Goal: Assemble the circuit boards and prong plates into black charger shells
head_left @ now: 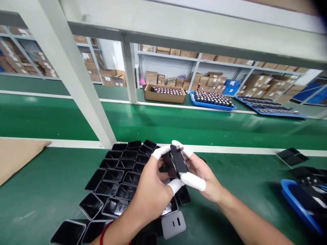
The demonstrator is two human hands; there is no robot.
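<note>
I have both hands raised over the green bench point(51, 190), meeting on one small black part point(178, 161). My left hand point(150, 190) comes in from below, its white-capped fingers closed around the near and left edges of the part. My right hand point(201, 177) is clamped on it from the other side — a capped thumb lies along the lower edge and a capped fingertip sits at the top. The part is held tilted, above the bench and not touching it.

Directly beneath my hands lies a cluster of black open housings point(114, 180), packed side by side. A grey plug piece point(173, 224) with two slots rests at the cluster's near edge, just under my left wrist. A blue tray point(298, 204) sits at the right edge, with loose black covers point(292, 156) beyond it. Across the conveyor — well apart from me — stand a cardboard box point(165, 94) and blue trays of dark parts point(212, 99). A sheet of cardboard point(15, 156) lies to the left.
</note>
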